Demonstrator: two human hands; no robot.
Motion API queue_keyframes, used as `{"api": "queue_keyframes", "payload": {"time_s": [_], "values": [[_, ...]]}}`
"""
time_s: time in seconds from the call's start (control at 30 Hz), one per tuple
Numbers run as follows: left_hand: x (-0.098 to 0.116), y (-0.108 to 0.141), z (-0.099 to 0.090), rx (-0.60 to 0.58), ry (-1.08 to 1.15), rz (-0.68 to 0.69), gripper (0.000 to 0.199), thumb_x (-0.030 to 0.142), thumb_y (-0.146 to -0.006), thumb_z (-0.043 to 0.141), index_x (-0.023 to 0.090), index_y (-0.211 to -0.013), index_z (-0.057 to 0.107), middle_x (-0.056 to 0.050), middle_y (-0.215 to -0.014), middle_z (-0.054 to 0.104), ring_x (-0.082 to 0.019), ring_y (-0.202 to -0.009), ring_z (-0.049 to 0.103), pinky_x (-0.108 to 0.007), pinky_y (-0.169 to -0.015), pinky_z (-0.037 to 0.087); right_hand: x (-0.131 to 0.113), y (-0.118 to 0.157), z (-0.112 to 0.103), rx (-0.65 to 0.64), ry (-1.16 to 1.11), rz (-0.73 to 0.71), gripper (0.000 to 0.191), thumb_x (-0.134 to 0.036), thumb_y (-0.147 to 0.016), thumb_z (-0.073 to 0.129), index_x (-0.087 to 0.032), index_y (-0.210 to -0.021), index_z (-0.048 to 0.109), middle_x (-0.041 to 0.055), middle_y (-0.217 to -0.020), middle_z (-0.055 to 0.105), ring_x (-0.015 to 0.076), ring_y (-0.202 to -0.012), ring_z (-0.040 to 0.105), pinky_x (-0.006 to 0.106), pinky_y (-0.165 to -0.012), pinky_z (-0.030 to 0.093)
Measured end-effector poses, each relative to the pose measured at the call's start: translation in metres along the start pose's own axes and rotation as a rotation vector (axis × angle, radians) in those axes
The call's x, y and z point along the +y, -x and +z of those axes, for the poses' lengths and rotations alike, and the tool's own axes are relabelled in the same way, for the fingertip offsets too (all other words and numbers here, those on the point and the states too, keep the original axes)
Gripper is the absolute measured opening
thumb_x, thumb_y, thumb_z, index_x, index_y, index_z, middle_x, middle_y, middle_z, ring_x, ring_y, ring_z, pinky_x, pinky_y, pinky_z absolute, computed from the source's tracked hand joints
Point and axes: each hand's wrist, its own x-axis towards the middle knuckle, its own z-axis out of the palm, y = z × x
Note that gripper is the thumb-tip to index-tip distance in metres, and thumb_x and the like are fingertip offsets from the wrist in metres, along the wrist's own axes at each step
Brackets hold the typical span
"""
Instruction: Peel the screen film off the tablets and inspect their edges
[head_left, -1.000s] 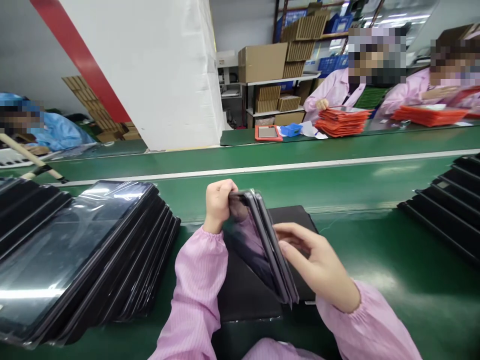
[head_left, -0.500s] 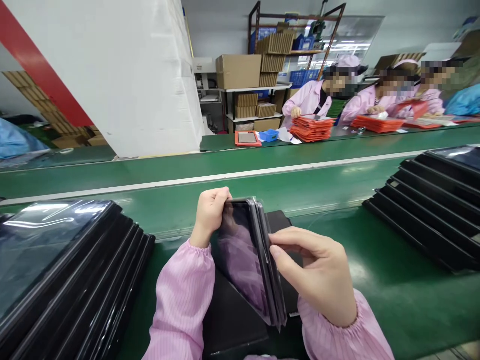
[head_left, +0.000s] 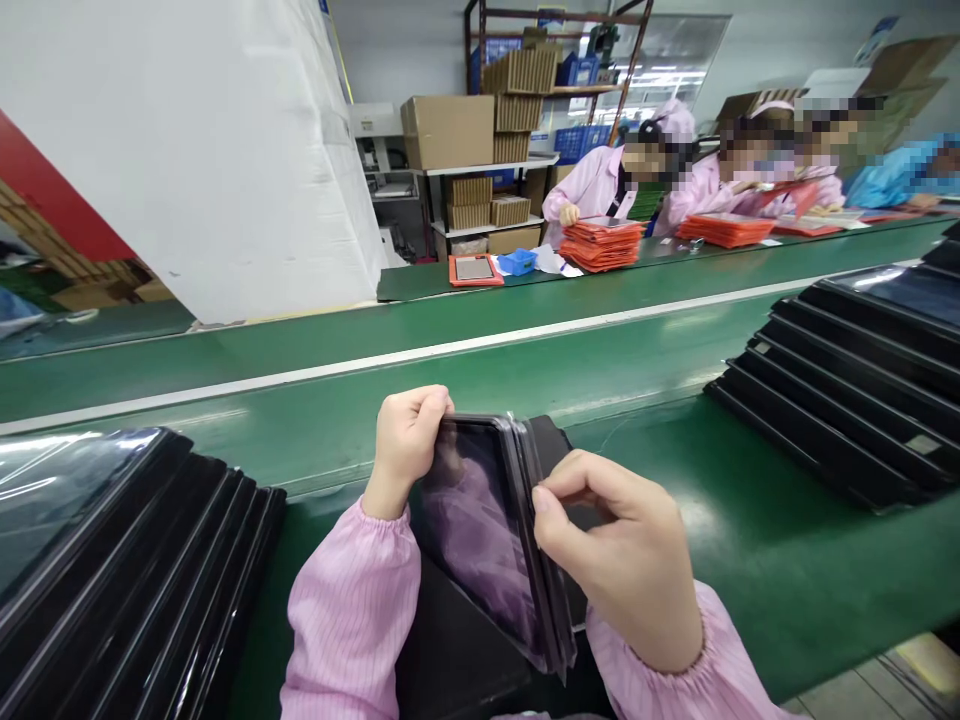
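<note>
My left hand [head_left: 409, 435] grips the upper left corner of a few thin, glossy black panels [head_left: 484, 530] that look like tablet screens in clear film. They stand tilted on edge, and the front one reflects a pink sleeve. At their right edge, thumb and forefinger of my right hand [head_left: 619, 550] are pinched together on the side of the rear panels. Whether they hold film or a panel's rim is too small to tell. Below and behind the panels lies a matte black slab [head_left: 457, 650], partly hidden by them and my left arm.
Fanned stacks of film-covered black panels stand at left [head_left: 150, 570] and at right [head_left: 840, 400] on the green work surface [head_left: 750, 590]. Across it, several co-workers in pink and blue sit by orange stacks [head_left: 600, 245]. A white wrapped pillar [head_left: 225, 150] rises at far left.
My right thumb and forefinger have closed together at the panels' right edge. The left grip stays the same. The whole view has swung slightly, shifting the background left.
</note>
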Motion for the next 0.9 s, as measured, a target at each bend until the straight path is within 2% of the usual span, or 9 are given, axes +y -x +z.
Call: {"api": "queue_keyframes", "payload": {"time_s": [0.17, 0.33, 0.5, 0.6, 0.73, 0.8, 0.9], "values": [[-0.001, -0.004, 0.000, -0.006, 0.038, -0.009, 0.042, 0.036, -0.088, 0.044, 0.019, -0.050, 0.048, 0.002, -0.048, 0.045, -0.011, -0.048, 0.040, -0.026, -0.050, 0.030, 0.001, -0.002, -0.001, -0.097, -0.064, 0.022, 0.010, -0.009, -0.072, 0.057, -0.019, -0.073, 0.058, -0.0042, -0.066, 0.062, 0.0076, -0.058, 0.063, 0.014, -0.056, 0.054], [-0.002, -0.006, -0.002, 0.005, 0.060, -0.006, 0.043, 0.036, -0.088, 0.044, 0.019, -0.049, 0.048, 0.002, -0.047, 0.047, -0.011, -0.047, 0.041, -0.025, -0.049, 0.030, 0.003, -0.001, -0.002, -0.176, -0.115, 0.041, 0.014, -0.009, -0.071, 0.056, -0.019, -0.080, 0.059, -0.0028, -0.074, 0.062, 0.0094, -0.067, 0.066, 0.017, -0.064, 0.058], [-0.002, -0.002, -0.001, -0.001, 0.019, -0.006, 0.041, 0.035, -0.088, 0.043, 0.019, -0.050, 0.048, 0.002, -0.048, 0.046, -0.011, -0.048, 0.041, -0.026, -0.050, 0.030, 0.005, -0.002, -0.001, -0.150, -0.143, 0.072, 0.010, -0.010, -0.071, 0.055, -0.020, -0.071, 0.052, -0.0060, -0.061, 0.053, 0.0074, -0.053, 0.055, 0.017, -0.052, 0.049], [-0.001, 0.001, 0.001, -0.023, -0.035, -0.001, 0.039, 0.034, -0.088, 0.043, 0.019, -0.053, 0.048, 0.003, -0.050, 0.046, -0.011, -0.050, 0.042, -0.026, -0.052, 0.030, 0.008, -0.003, 0.002, -0.081, -0.171, 0.089, 0.020, -0.012, -0.074, 0.056, -0.021, -0.061, 0.043, -0.0069, -0.054, 0.047, 0.0066, -0.048, 0.048, 0.017, -0.047, 0.041], [0.001, 0.003, 0.005, -0.047, -0.080, 0.013, 0.038, 0.034, -0.088, 0.043, 0.019, -0.053, 0.045, 0.003, -0.051, 0.046, -0.011, -0.051, 0.043, -0.027, -0.054, 0.030, 0.014, -0.009, 0.006, -0.034, -0.243, 0.138, 0.029, -0.020, -0.085, 0.056, -0.021, -0.060, 0.041, -0.0080, -0.051, 0.040, 0.0052, -0.043, 0.038, 0.017, -0.040, 0.032], [0.002, 0.004, 0.005, -0.047, -0.086, 0.011, 0.038, 0.034, -0.088, 0.042, 0.019, -0.052, 0.045, 0.003, -0.051, 0.045, -0.011, -0.051, 0.042, -0.027, -0.054, 0.029, 0.017, -0.013, 0.006, -0.041, -0.331, 0.153, 0.031, -0.027, -0.091, 0.054, -0.020, -0.062, 0.045, -0.0073, -0.050, 0.042, 0.0059, -0.044, 0.039, 0.017, -0.042, 0.034], [0.000, 0.003, 0.004, -0.026, -0.072, 0.015, 0.038, 0.032, -0.088, 0.042, 0.019, -0.053, 0.046, 0.003, -0.051, 0.044, -0.011, -0.051, 0.042, -0.027, -0.054, 0.029, 0.025, -0.020, 0.004, -0.070, -0.493, 0.196, 0.032, -0.040, -0.096, 0.052, -0.019, -0.072, 0.056, -0.0040, -0.055, 0.053, 0.0085, -0.051, 0.052, 0.018, -0.051, 0.044]]}}
